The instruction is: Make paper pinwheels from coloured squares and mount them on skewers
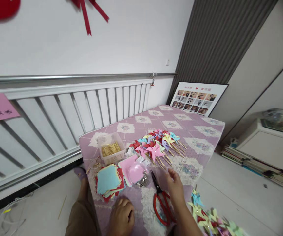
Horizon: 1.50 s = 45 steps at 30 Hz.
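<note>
My right hand [175, 186] hovers over the table with loosely bent fingers, thumb and fingertips a little apart. Its fingertips are close to the stick ends of several paper pinwheels [155, 151] heaped on the cloth; I see nothing held in it. Below it lie scissors [158, 190] with red handles and dark blades pointing away. My left hand [122, 217] rests curled into a fist at the near table edge, with nothing showing in it. Just beyond it is a stack of coloured paper squares [109, 179]. Small metal fasteners [143, 180] lie in a clear container beside pink paper [125, 165].
A plastic box [111, 149] of wooden sticks stands at the left of the flowered tablecloth [193, 146]. More pinwheels [211, 220] are low at the right, beside the table. A photo board [197, 96] leans at the back; a white radiator [92, 106] runs along the left wall.
</note>
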Each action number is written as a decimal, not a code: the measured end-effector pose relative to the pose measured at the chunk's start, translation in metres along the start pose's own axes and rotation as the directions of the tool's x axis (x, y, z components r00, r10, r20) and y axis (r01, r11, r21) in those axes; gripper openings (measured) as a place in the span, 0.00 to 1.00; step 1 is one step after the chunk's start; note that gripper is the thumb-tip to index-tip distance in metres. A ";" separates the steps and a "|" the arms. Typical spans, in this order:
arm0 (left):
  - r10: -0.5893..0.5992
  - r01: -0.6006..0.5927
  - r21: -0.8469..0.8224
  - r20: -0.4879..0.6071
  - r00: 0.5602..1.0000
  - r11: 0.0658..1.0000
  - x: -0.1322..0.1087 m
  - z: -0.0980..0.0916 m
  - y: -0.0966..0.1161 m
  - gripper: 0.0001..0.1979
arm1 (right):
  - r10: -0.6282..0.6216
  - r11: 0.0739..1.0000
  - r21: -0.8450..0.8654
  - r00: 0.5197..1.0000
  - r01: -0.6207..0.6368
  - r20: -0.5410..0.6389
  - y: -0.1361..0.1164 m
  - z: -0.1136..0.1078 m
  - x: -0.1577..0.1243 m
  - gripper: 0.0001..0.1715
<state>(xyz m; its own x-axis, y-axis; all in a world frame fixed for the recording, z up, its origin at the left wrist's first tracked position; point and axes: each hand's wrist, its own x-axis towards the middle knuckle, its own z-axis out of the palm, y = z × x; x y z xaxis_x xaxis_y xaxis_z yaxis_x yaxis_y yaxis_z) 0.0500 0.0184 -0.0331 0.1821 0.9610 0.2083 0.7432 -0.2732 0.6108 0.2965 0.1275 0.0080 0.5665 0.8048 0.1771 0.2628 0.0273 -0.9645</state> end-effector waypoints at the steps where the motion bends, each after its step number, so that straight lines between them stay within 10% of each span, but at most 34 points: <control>1: -0.007 0.007 -0.011 0.000 1.000 1.000 0.000 -0.001 0.001 0.11 | 0.000 1.000 -0.011 1.000 0.000 0.011 -0.004 0.003 -0.015 0.26; 8: -0.007 0.007 -0.052 -0.001 1.000 0.999 0.000 -0.010 0.003 0.10 | -0.163 0.979 -0.089 0.970 0.181 0.181 0.011 0.022 -0.125 0.17; 12: -0.005 0.004 -0.075 -0.015 1.000 0.997 0.001 -0.012 0.001 0.09 | -0.370 0.867 -0.160 0.825 0.471 0.427 0.022 0.030 -0.151 0.10; 19: -0.051 0.012 -0.267 -0.138 0.989 0.964 0.000 -0.037 -0.009 0.10 | -0.434 0.733 -0.230 0.700 0.641 0.568 0.015 0.037 -0.150 0.10; 25: -0.026 0.035 0.026 -0.279 0.960 0.999 0.021 -0.098 -0.044 0.11 | -0.427 0.680 -0.271 0.668 0.682 0.609 0.009 0.039 -0.152 0.09; 34: -0.042 0.012 0.279 0.102 0.994 0.960 0.042 -0.117 -0.073 0.21 | -0.434 0.659 -0.289 0.665 0.695 0.608 0.003 0.040 -0.153 0.10; 45: -0.013 -0.008 0.214 0.098 0.995 0.977 0.046 -0.120 -0.079 0.14 | -0.428 0.658 -0.295 0.667 0.693 0.610 0.005 0.040 -0.153 0.09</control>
<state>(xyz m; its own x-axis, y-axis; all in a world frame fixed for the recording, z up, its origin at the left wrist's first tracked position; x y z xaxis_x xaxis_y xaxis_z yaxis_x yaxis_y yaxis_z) -0.0777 0.0794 0.0195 0.2340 0.9642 0.1245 0.8622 -0.2650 0.4317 0.1797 0.0280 -0.0316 -0.2117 0.8867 0.4110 0.7955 0.4006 -0.4546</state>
